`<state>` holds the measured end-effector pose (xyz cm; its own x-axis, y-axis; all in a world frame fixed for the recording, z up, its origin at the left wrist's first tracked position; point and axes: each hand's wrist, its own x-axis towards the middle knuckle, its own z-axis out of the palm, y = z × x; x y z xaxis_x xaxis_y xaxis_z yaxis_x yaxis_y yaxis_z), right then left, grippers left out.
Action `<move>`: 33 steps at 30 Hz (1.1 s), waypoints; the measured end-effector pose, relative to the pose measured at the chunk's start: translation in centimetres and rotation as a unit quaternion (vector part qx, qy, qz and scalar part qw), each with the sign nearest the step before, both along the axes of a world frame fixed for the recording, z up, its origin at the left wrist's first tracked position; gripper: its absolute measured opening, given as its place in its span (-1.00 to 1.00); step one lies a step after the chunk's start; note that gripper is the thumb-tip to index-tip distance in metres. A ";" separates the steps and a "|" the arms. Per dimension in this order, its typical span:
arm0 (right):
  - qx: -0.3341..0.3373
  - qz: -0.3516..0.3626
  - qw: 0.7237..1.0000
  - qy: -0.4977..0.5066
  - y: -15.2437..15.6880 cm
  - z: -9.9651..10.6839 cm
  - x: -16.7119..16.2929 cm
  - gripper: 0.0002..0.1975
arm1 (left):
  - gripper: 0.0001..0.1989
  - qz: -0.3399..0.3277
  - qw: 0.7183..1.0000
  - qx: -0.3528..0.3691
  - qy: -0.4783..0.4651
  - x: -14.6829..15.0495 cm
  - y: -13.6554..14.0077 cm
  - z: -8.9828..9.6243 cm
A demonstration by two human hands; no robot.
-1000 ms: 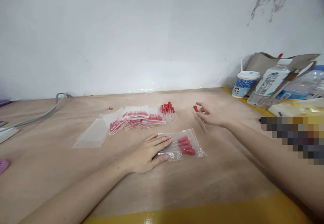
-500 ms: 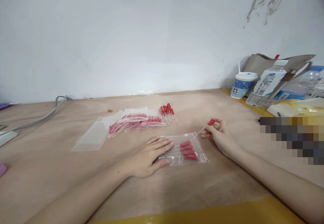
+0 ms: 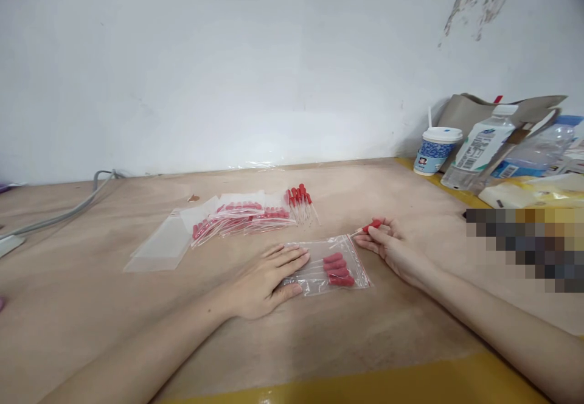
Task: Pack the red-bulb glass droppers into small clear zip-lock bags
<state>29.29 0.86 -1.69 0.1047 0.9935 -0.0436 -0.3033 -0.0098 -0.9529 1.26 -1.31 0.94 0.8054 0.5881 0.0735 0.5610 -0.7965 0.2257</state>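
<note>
Head view, L to R, quick: what's far L?

Grey cable (image 3: 75, 214), then flat translucent sleeves (image 3: 157, 249), then overlapping filled bags (image 3: 241, 221), red ends showing; prob. piled back there to free the front of the tabletop (image 3: 292, 343).

And the L hand (image 3: 264, 279)?

Palm down, fingers slightly apart, gripping nothing. It presses the L part of the zip bag (image 3: 359, 268), prob. so it can't slide, zip edge facing R.

Loose droppers (image 3: 300, 200)?

Bunched just beyond that bag, bulbs pointing away; handy for either hand, I'd guess.

What's in the zip bag?

Approx. four bagged droppers (image 3: 335, 265), side by side, bulbs nr zip edge, stems running L.

R hand (image 3: 390, 249)?

Thumb + fingers closed round one dropper (image 3: 374, 226) by its bulb, presumably so the stem stays free. Stem points L at the zip edge's far corner; can't tell if the tip's inside.

Far R?

Paper cup (image 3: 435, 148) & bottle (image 3: 481, 145) nr the wall, prob. parked clear of both arms.
</note>
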 end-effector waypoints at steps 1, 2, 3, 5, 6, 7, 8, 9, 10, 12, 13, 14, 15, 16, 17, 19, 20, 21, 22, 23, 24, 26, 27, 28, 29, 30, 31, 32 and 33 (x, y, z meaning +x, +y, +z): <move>-0.017 0.009 1.000 0.005 0.1 0.0 0.3 -0.72 | -0.49 0.000 1.000 0.001 0.002 0.0 0.0 0.0; -0.033 0.020 0.999 0.007 0.2 0.1 0.6 -0.77 | -0.49 -0.001 1.000 0.001 0.003 0.0 0.0 0.0; -0.045 0.033 0.998 0.005 0.2 0.2 0.9 -0.81 | -0.49 -0.003 1.000 0.002 0.003 0.0 0.0 -0.1; -0.061 0.067 0.996 -0.011 0.2 0.5 1.4 -0.85 | -0.49 -0.004 1.000 0.002 0.002 0.0 0.0 -0.1; -0.066 0.088 0.994 -0.025 0.2 0.6 1.6 -0.84 | -0.48 -0.003 1.000 0.001 0.002 0.0 0.0 -0.1; -0.069 0.110 0.991 -0.043 0.2 0.7 1.8 -0.83 | -0.48 -0.002 1.000 0.001 0.001 0.0 0.1 -0.1; -0.068 0.135 0.986 -0.063 0.2 0.9 1.9 -0.82 | -0.48 -0.002 1.000 0.000 0.001 -0.1 0.1 -0.1; -0.065 0.160 0.981 -0.086 0.2 1.0 2.0 -0.80 | -0.48 -0.002 1.000 0.000 0.001 -0.1 0.1 0.0; -0.060 0.179 0.976 -0.109 0.1 1.0 2.1 -0.78 | -0.48 -0.003 1.000 0.000 0.000 -0.1 0.1 0.0; -0.048 0.195 0.968 -0.150 0.2 1.1 2.1 -0.74 | -0.49 -0.005 1.000 0.001 -0.003 -0.1 0.1 0.0; -0.043 0.194 0.966 -0.164 0.2 1.1 2.1 -0.73 | -0.49 -0.005 1.000 0.002 -0.005 -0.1 0.1 0.0; -0.040 0.187 0.966 -0.173 0.3 1.1 2.0 -0.72 | -0.49 -0.005 1.000 0.003 -0.007 -0.1 0.0 0.0; -0.040 0.178 0.967 -0.177 0.3 1.1 2.0 -0.71 | -0.49 -0.004 1.000 0.003 -0.009 -0.1 0.0 0.0; -0.044 0.168 0.969 -0.177 0.4 1.2 1.9 -0.70 | -0.49 -0.004 1.000 0.004 -0.011 -0.1 0.0 0.0; -0.050 0.161 0.970 -0.177 0.4 1.3 2.0 -0.70 | -0.49 -0.003 1.000 0.004 -0.011 -0.1 0.0 0.0; -0.059 0.165 0.966 -0.190 0.4 1.6 2.2 -0.71 | -0.49 -0.001 1.000 0.005 -0.013 -0.1 0.0 0.0; -0.058 0.182 0.959 -0.209 0.3 1.8 2.3 -0.71 | -0.49 -0.001 1.000 0.004 -0.013 -0.1 0.0 0.0; -0.053 0.207 0.948 -0.235 0.3 2.0 2.5 -0.72 | -0.49 -0.001 1.000 0.003 -0.012 -0.1 0.0 0.0; -0.043 0.231 0.936 -0.262 0.3 2.1 2.6 -0.73 | -0.49 -0.001 1.000 0.002 -0.011 -0.1 0.0 0.0; -0.031 0.251 0.924 -0.287 0.2 2.2 2.7 -0.74 | -0.49 -0.002 1.000 0.000 -0.011 -0.1 0.0 0.1; -0.019 0.262 0.916 -0.302 0.2 2.2 2.8 -0.74 | -0.49 -0.002 1.000 -0.001 -0.011 -0.1 0.0 0.1; 0.002 0.254 0.919 -0.302 0.2 2.1 2.7 -0.73 | -0.49 -0.001 1.000 0.000 -0.010 -0.1 0.0 0.1; 0.007 0.246 0.925 -0.289 0.2 2.0 2.6 -0.72 | -0.49 0.001 1.000 0.001 -0.012 -0.1 -0.1 0.1; 0.008 0.242 0.930 -0.275 0.2 1.9 2.5 -0.70 | -0.49 0.002 1.000 0.003 -0.013 -0.1 -0.1 0.1; 0.007 0.246 0.932 -0.265 0.2 1.8 2.4 -0.69 | -0.49 0.003 1.000 0.005 -0.015 -0.1 -0.1 0.0; 0.005 0.257 0.931 -0.260 0.2 1.8 2.4 -0.68 | -0.49 0.005 1.000 0.008 -0.018 -0.1 -0.1 0.0; 0.004 0.271 0.927 -0.259 0.2 1.7 2.3 -0.68 | -0.49 0.005 1.000 0.010 -0.020 -0.1 -0.1 0.0; 0.004 0.285 0.923 -0.260 0.3 1.7 2.3 -0.68 | -0.49 0.005 1.000 0.011 -0.019 -0.1 -0.1 -0.1; 0.004 0.291 0.920 -0.262 0.4 1.7 2.3 -0.68 | -0.49 0.005 1.000 0.011 -0.017 -0.1 -0.1 -0.1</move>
<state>31.55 1.21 -0.01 -0.4409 0.8880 -0.1308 0.2525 -0.0171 -0.9674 1.13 -1.37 0.86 0.7965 0.5938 0.1138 0.5609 -0.7960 0.2275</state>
